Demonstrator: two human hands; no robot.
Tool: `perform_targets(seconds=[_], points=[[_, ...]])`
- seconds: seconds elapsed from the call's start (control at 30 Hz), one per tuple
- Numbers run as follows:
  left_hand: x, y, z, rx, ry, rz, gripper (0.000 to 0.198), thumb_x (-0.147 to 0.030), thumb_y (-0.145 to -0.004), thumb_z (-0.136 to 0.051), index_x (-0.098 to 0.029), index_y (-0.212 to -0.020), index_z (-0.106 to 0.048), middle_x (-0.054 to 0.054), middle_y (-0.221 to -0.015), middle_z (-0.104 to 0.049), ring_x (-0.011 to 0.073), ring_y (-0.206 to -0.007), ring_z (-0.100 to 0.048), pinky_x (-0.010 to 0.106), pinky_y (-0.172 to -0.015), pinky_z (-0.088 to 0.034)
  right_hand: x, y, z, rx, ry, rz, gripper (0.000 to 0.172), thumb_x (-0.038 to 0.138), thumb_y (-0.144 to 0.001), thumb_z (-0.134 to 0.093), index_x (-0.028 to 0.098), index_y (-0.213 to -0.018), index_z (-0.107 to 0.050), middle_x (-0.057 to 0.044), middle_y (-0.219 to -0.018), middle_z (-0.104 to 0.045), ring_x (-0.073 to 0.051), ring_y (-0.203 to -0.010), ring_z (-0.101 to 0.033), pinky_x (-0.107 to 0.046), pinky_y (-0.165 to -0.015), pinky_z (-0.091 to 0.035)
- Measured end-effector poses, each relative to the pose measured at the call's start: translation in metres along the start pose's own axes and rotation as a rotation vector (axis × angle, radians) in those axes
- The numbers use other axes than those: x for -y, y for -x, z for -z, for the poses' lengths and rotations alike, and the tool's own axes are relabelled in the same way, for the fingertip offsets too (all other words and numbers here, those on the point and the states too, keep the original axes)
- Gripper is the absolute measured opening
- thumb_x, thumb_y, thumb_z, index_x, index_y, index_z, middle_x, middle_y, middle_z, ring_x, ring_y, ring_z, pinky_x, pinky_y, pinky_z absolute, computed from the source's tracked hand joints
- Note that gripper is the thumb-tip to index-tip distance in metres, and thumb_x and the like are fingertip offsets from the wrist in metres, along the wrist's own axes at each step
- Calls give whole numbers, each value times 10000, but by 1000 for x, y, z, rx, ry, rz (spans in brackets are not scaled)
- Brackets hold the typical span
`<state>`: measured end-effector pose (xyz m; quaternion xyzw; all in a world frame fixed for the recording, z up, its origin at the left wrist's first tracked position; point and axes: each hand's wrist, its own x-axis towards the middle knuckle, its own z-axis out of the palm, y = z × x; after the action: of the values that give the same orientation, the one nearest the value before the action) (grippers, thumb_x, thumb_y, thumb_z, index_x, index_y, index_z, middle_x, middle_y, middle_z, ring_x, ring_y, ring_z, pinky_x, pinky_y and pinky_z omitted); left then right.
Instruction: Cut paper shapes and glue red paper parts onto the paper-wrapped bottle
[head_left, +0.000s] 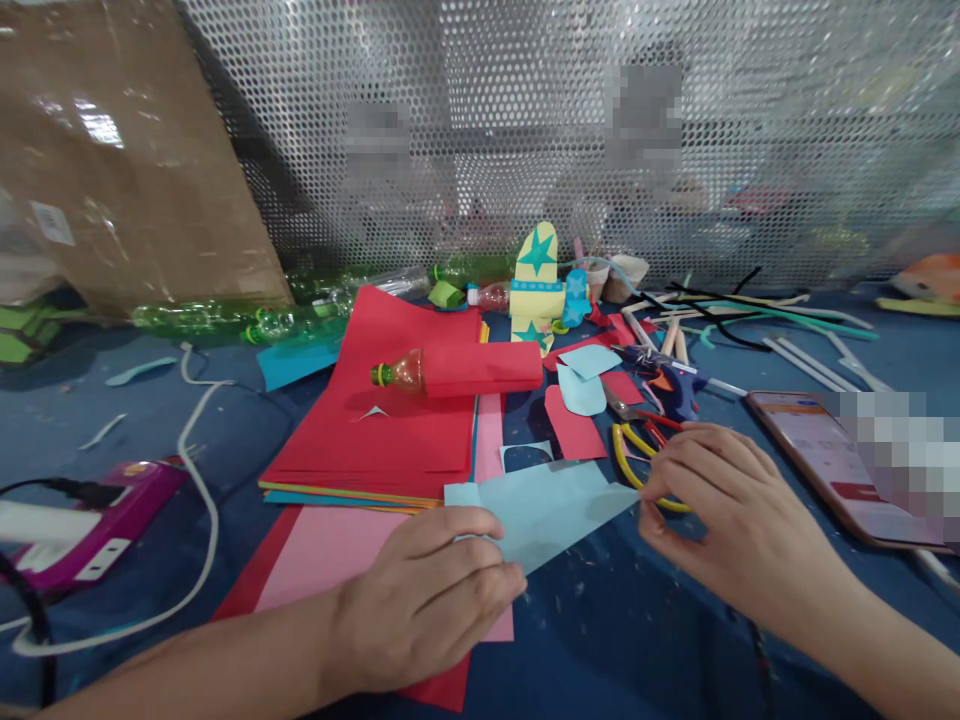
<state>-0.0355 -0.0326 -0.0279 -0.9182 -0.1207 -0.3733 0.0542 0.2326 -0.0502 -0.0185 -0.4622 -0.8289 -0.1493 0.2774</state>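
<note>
A light blue sheet of paper is stretched between my two hands above the table. My left hand is closed over its lower left part, fingers curled. At the right, my right hand pinches the pointed corner between thumb and fingertips. Just behind my right hand lie scissors with yellow and red handles. Cut light blue pieces and a red paper piece lie beyond the sheet. A bottle wrapped in red paper rests on a stack of red sheets.
A glue gun lies behind the scissors, with a phone to the right. A purple power strip and white cord are at left. Green bottles and a yellow paper-decorated bottle line the perforated metal panel.
</note>
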Motion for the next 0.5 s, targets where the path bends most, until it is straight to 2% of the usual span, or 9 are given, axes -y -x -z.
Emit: perform_targets(seconds=[0.17,0.3,0.4,0.5], points=[[2,-1,0,-2,10,19,114,-53,-883,-552,-91,-807,-629,-11,-643,-649,99,-655,-628,254,-850,-548,-6,2,1,21,44,-34,149,151,-821,-522,216,-687,-519,-53,-761,-632,-247,-818,-564,-423,-824,-445],[2,-3,0,1,27,43,91,-57,-877,-566,-98,-821,-625,-10,-661,-662,102,-663,-636,252,-829,-557,-14,-1,4,-14,53,-67,141,132,-810,-521,218,-702,-493,-59,-755,-613,-258,-815,-549,-428,-782,-441],[1,-4,0,3,18,40,99,-60,-883,-554,-106,-828,-621,-12,-652,-658,103,-656,-636,259,-822,-569,-12,-3,8,-30,-104,-74,118,100,-838,-485,205,-789,-512,-58,-765,-598,-229,-800,-543,-376,-739,-454],[0,-3,-1,1,22,34,106,-53,-885,-544,-101,-830,-621,-10,-646,-655,104,-665,-642,255,-828,-569,-3,-2,10,53,-305,21,108,137,-856,-517,184,-944,-557,-71,-872,-608,-220,-894,-550,-354,-781,-467]])
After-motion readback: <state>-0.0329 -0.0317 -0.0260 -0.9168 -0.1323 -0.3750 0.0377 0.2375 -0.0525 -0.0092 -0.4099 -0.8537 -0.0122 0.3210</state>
